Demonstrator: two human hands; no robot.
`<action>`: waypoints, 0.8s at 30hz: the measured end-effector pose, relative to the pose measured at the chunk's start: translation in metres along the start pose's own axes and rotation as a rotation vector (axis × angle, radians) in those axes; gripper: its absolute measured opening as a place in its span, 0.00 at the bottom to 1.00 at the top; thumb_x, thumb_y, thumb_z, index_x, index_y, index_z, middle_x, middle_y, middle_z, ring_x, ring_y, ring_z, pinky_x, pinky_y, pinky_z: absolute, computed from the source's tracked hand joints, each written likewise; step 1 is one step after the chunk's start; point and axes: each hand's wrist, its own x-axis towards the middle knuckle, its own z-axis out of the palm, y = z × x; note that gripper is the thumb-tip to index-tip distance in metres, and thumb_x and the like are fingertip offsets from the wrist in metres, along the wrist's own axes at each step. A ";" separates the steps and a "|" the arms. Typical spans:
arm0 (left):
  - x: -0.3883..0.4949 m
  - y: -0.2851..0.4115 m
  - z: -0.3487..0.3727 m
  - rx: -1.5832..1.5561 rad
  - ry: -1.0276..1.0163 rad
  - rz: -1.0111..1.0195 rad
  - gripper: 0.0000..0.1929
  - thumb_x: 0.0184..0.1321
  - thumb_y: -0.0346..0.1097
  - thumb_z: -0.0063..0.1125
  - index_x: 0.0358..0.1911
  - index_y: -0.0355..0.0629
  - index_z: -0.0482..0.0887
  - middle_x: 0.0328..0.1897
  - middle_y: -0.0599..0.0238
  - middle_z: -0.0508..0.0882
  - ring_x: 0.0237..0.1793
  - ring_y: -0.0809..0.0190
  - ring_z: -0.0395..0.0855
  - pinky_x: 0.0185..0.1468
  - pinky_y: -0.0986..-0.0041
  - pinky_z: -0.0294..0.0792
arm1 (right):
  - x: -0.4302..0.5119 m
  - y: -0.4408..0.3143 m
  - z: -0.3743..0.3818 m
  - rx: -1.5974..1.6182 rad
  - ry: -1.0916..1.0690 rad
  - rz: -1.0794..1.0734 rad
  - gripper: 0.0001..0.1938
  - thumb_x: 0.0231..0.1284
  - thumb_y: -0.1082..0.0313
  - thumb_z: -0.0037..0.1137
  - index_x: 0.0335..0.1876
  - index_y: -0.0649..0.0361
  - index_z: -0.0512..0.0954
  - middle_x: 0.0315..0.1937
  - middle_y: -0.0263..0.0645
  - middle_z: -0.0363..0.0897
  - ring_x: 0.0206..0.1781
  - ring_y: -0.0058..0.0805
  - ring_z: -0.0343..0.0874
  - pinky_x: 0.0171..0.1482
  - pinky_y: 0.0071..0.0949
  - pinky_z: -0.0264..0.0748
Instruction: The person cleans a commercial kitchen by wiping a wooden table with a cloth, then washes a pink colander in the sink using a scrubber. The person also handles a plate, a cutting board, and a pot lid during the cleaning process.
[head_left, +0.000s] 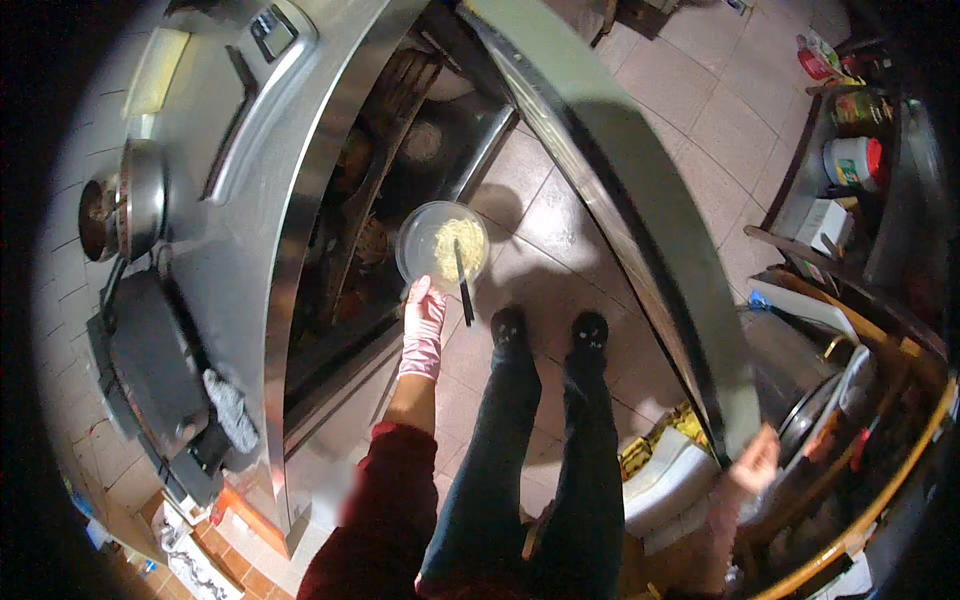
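Observation:
My left hand (424, 311), in a thin pink glove, grips the near rim of a round clear plastic tub (417, 234). Pale yellow shredded or strand-like food (471, 238) lies to one side inside it. A dark slim utensil (463, 289) rests in the food, its end sticking out over the rim toward me. I hold the tub before the open front of a steel under-counter cabinet (296, 247), which looks like a refrigerator. At the right, my bare right hand (756, 459) is closed around the end of the wide-open cabinet door (667, 187).
On the steel counter (225, 255) at left are a digital scale (281, 60), a metal pot (142, 199) and a black contact grill (157, 352). Racks and round containers show dimly inside the cabinet. A shelf (787, 180) with tubs and boxes stands right. Tiled floor (562, 217) lies below.

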 end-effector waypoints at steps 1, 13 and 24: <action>0.030 -0.005 -0.011 -0.012 -0.003 0.022 0.07 0.56 0.35 0.68 0.31 0.49 0.79 0.27 0.78 0.80 0.27 0.70 0.78 0.34 0.78 0.71 | -0.001 0.009 -0.009 0.017 -0.065 0.064 0.11 0.71 0.73 0.45 0.49 0.71 0.78 0.43 0.43 0.81 0.45 0.28 0.78 0.49 0.25 0.74; 0.255 -0.060 -0.070 0.562 0.113 0.515 0.17 0.67 0.41 0.55 0.51 0.35 0.77 0.50 0.63 0.82 0.49 0.62 0.77 0.57 0.76 0.68 | -0.025 -0.012 -0.033 -0.325 -0.022 0.113 0.18 0.73 0.61 0.46 0.57 0.68 0.76 0.52 0.52 0.80 0.52 0.40 0.77 0.57 0.36 0.70; 0.217 -0.019 0.027 1.358 -0.095 0.704 0.24 0.66 0.44 0.52 0.60 0.38 0.68 0.53 0.51 0.79 0.55 0.51 0.76 0.59 0.67 0.69 | -0.036 0.056 -0.055 -0.220 0.007 -0.021 0.18 0.74 0.65 0.42 0.60 0.71 0.72 0.56 0.45 0.75 0.57 0.32 0.71 0.64 0.30 0.62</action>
